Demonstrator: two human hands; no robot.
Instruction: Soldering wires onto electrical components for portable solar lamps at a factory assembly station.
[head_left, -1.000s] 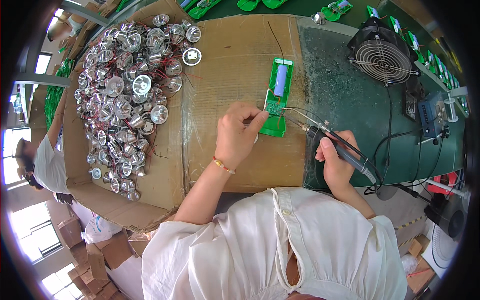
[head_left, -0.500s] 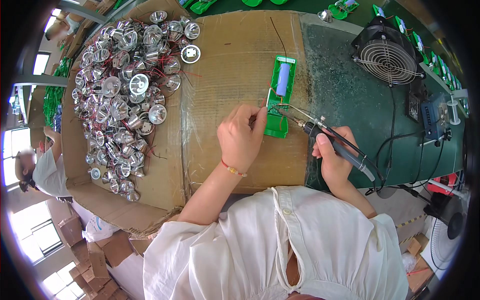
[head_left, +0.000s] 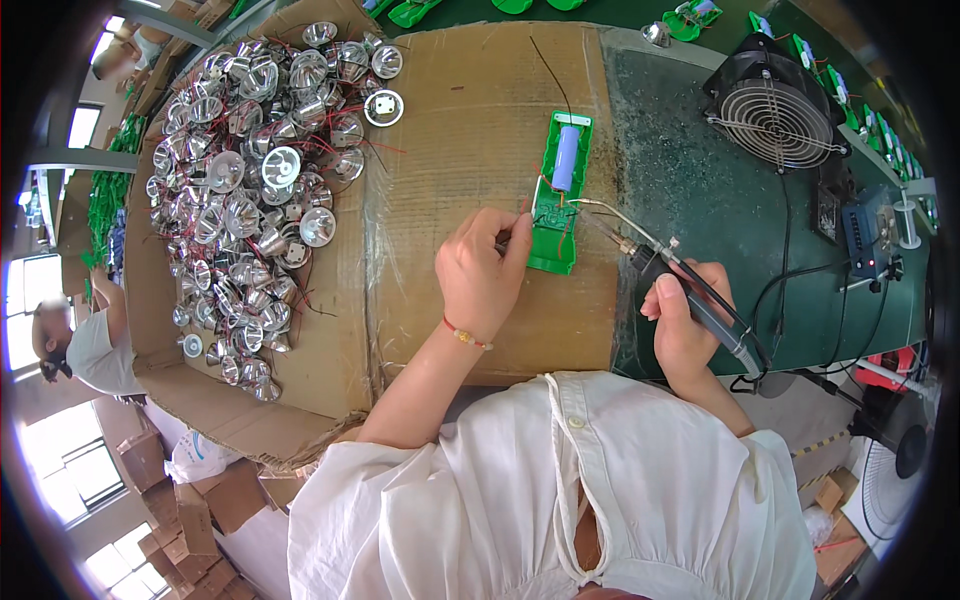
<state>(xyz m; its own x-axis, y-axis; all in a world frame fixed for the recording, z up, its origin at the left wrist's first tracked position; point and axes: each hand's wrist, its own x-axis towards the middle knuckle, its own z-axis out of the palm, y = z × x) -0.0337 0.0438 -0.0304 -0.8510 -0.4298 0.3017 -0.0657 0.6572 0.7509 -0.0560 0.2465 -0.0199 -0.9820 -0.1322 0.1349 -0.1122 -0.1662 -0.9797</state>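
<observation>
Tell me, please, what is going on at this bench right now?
A person is soldering. The left hand steadies a green plastic housing with a blue cylindrical cell on a cardboard sheet. The right hand holds a soldering iron, its tip at the housing's small board. A heap of silver reflector cups lies to the left, a small fan to the right.

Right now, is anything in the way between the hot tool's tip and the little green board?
Nothing visible blocks it. The soldering iron in the right hand points at the green board across bare cardboard. The left hand touches the board's other side.
</observation>
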